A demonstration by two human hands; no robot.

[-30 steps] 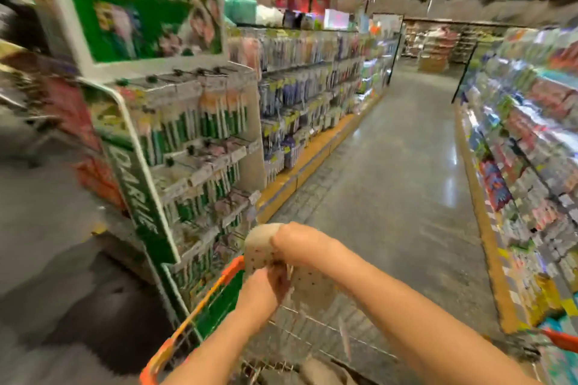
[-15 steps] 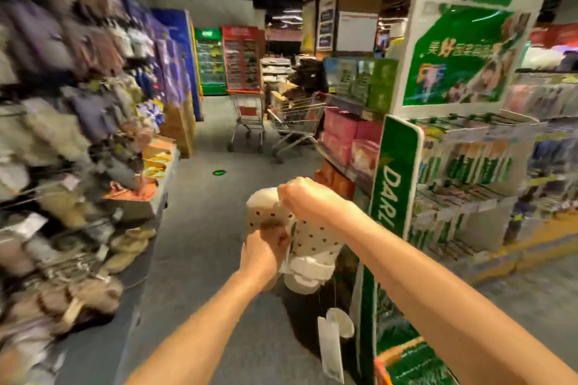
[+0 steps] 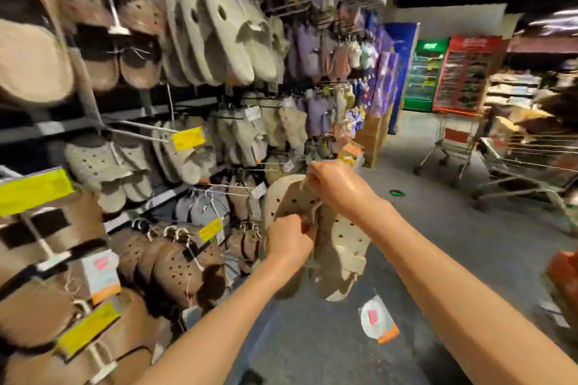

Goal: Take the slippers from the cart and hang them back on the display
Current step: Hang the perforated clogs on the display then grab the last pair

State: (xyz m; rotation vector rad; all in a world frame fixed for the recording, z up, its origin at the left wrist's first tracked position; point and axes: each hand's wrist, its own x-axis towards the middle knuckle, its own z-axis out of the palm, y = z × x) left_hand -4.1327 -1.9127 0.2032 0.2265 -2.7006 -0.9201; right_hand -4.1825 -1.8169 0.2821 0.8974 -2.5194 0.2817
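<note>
We are holding a pair of cream perforated slippers (image 3: 336, 237) at chest height, just beside the slipper display (image 3: 194, 122) on our left. Our right hand (image 3: 336, 186) is pinching the hanger hook on top; our left hand (image 3: 289, 241) is gripping the pair's middle. They are looking light and bendy, so the hook seems the best hold. Pegs are crowding the left; open floor (image 3: 438, 259) is lying to our right.

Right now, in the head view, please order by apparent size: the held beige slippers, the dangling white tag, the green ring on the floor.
1. beige slippers
2. white tag
3. green ring, though it lies farther away
</note>
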